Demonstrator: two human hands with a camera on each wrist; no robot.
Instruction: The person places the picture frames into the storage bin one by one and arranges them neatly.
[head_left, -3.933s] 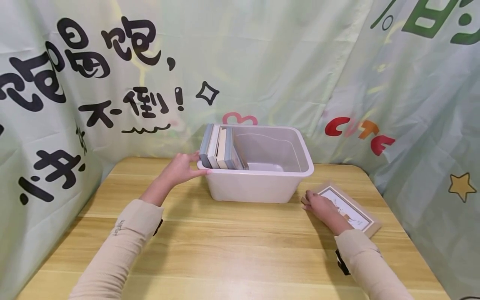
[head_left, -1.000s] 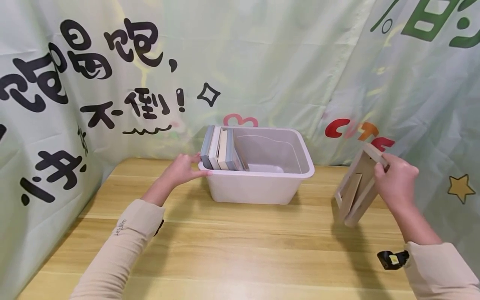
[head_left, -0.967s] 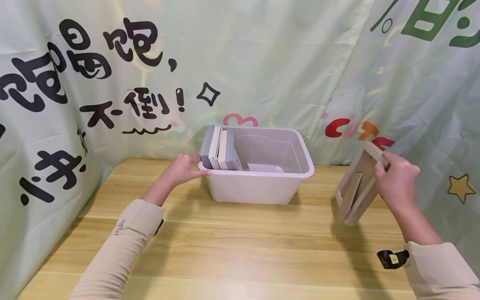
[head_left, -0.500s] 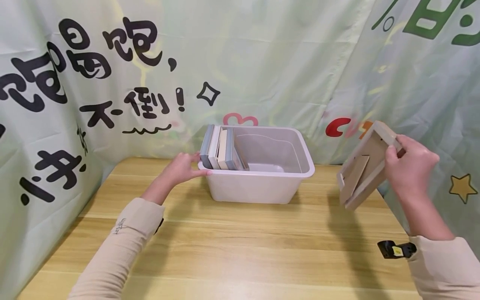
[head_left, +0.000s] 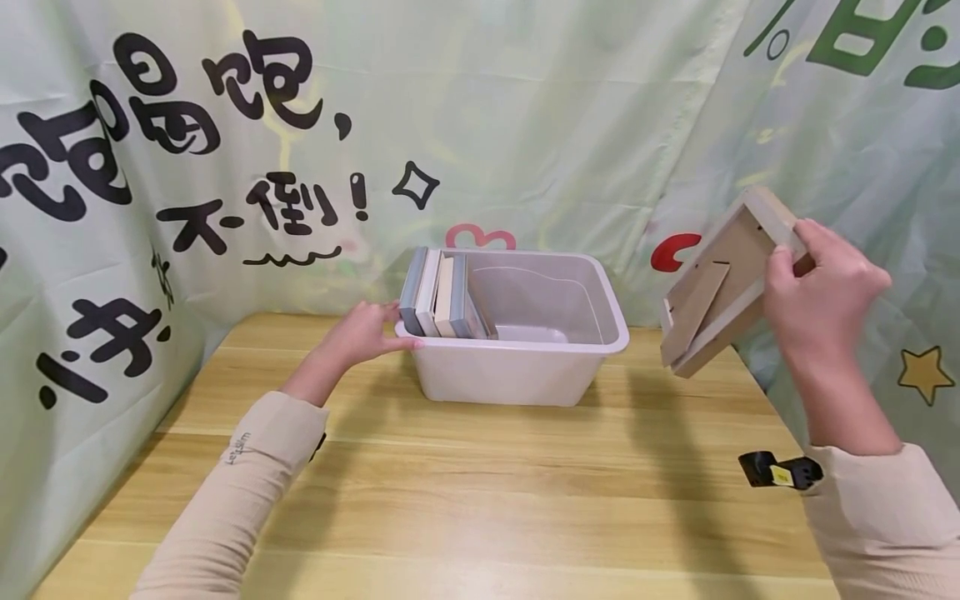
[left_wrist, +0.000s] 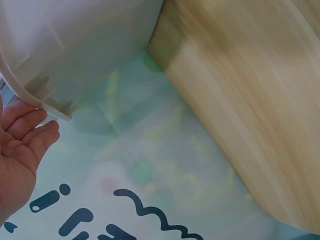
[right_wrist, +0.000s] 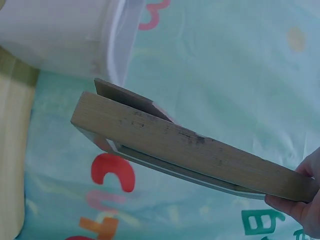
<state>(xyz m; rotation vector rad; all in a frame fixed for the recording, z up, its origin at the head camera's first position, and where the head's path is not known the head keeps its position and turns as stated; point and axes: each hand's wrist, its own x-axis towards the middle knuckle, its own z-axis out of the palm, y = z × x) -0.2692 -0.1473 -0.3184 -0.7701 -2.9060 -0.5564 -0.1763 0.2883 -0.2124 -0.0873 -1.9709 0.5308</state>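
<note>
In the head view, my right hand pinches one end of a wooden picture frame in the air, right of the bin. The frame is tilted, and its back with a fold-out stand faces me. The right wrist view shows the frame edge-on, fingers and thumb on opposite sides of its end. A light grey plastic bin stands at the table's back; my left hand grips its left rim corner. In the left wrist view, curled fingers meet the bin's rim.
Several flat frame-like pieces, blue, white and beige at the edges, stand upright at the bin's left end. The bin's right part shows its bare floor. Behind the wooden table hangs a printed cloth.
My right hand first touched the frame lying face up on the table. It stood the frame up, then raised it off the table and moved it slightly left. My left hand stayed on the bin.
</note>
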